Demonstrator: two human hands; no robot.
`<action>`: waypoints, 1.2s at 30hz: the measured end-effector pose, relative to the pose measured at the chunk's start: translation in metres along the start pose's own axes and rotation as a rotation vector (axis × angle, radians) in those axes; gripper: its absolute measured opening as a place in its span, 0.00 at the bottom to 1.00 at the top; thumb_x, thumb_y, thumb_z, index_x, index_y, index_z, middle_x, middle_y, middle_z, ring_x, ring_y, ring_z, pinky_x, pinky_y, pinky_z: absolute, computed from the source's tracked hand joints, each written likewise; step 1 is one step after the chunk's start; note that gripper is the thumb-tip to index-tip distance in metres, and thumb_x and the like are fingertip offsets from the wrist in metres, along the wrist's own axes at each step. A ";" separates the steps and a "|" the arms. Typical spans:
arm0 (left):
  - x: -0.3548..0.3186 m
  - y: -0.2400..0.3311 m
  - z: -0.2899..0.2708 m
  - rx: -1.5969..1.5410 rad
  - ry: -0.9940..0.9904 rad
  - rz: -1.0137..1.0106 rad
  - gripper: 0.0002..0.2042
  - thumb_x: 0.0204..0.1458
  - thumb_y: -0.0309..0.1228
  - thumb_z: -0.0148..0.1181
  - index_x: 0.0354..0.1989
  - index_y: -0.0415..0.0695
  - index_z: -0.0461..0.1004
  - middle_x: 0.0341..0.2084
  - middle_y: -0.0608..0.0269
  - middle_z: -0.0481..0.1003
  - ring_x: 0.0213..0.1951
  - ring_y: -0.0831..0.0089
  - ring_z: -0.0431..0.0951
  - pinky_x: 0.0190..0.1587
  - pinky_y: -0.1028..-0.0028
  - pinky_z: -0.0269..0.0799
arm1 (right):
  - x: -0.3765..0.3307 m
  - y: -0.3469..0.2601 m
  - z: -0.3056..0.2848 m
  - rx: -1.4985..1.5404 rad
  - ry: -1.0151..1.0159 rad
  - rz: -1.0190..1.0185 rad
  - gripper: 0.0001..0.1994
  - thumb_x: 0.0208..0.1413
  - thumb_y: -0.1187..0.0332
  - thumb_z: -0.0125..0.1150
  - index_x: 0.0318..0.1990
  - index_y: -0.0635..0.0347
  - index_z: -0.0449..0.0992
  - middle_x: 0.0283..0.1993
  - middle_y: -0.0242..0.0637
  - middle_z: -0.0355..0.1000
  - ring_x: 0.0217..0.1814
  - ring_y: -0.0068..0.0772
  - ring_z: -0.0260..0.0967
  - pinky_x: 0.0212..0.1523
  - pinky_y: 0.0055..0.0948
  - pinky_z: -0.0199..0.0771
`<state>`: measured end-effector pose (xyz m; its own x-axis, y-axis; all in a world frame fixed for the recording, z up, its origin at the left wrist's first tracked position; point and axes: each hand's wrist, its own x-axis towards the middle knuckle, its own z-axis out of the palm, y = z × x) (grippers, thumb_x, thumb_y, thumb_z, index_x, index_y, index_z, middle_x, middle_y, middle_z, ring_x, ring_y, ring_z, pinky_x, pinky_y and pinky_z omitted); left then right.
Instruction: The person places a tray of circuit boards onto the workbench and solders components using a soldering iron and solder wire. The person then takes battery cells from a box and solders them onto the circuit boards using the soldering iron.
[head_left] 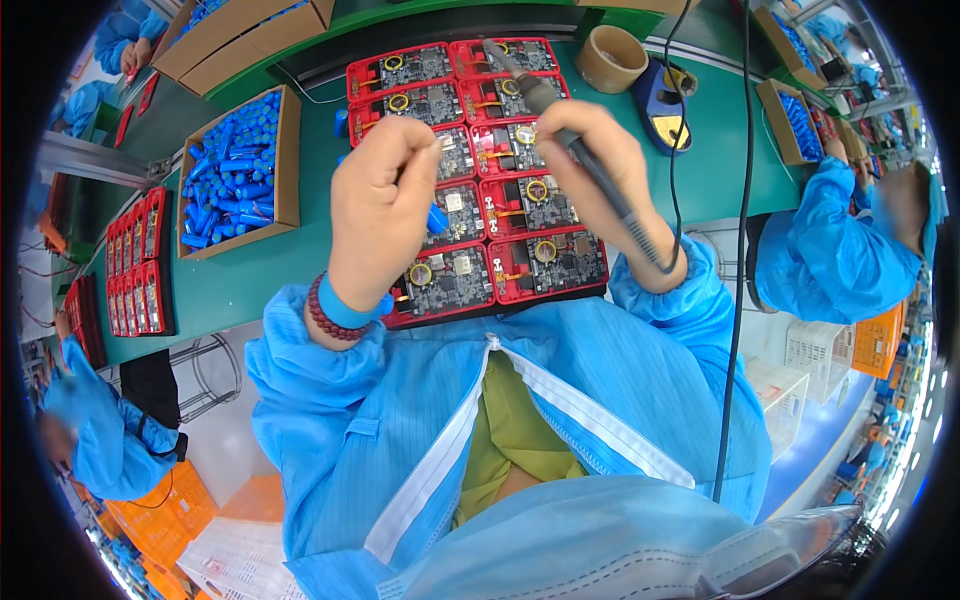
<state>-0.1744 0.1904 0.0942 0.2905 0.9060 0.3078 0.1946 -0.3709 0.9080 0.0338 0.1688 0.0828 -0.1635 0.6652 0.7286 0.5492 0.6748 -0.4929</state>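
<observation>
1. Step in hand, my read: soldering work on the circuit boards [570, 265] in the red cases [512, 284], which lie in two columns on the green desk [722, 185].
2. Right hand [600, 150]: grip clamped on the soldering iron [538, 93], fingers wrapped round its handle. Cord [676, 190] trails off past the wrist.
3. Iron's thin end points up and away, over the far row near the seam between columns. Touching or just above: cannot tell.
4. Left hand [385, 185]: thumb and fingers together in a pinch, above the left column. Anything thin between them: cannot tell.
5. Iron sits inside the right grip, business end beyond the fingers; boards lie below both hands, the middle rows partly hidden by them.
6. One blue cylinder [437, 219] shows just beside the left hand, over the left column; whether touching, unclear.
7. Next move, as judged: calls for a steady right wrist, the iron's end on one chosen joint, and the left fingertips close by yet off the hot part.
8. Around: iron stand [665, 110] and round tan cup [612, 60] beyond the right hand; cardboard box [290, 165] of blue cylinders at left.
</observation>
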 end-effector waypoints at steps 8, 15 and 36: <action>0.005 -0.002 0.015 0.186 -0.098 0.270 0.03 0.48 0.22 0.55 0.31 0.40 0.69 0.21 0.54 0.71 0.24 0.59 0.72 0.26 0.67 0.66 | 0.003 -0.011 0.014 0.258 0.016 0.189 0.14 0.44 0.81 0.63 0.40 0.59 0.71 0.32 0.35 0.71 0.32 0.25 0.70 0.31 0.23 0.70; 0.006 -0.004 0.013 0.374 -0.132 0.463 0.05 0.46 0.20 0.55 0.31 0.39 0.68 0.24 0.51 0.72 0.28 0.52 0.73 0.28 0.60 0.66 | 0.004 -0.013 0.019 0.212 -0.082 0.084 0.14 0.44 0.82 0.60 0.39 0.58 0.69 0.31 0.40 0.70 0.30 0.40 0.70 0.29 0.31 0.69; 0.019 -0.026 -0.075 0.118 0.237 0.084 0.03 0.57 0.25 0.50 0.33 0.40 0.68 0.21 0.72 0.63 0.25 0.86 0.59 0.27 0.84 0.56 | 0.043 0.064 -0.063 -0.107 0.334 0.144 0.06 0.52 0.79 0.55 0.36 0.58 0.69 0.32 0.32 0.68 0.31 0.20 0.64 0.33 0.20 0.65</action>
<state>-0.2443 0.2330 0.0978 0.0852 0.8884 0.4512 0.2909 -0.4553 0.8415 0.1133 0.2210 0.1123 0.1883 0.5977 0.7793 0.6325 0.5332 -0.5618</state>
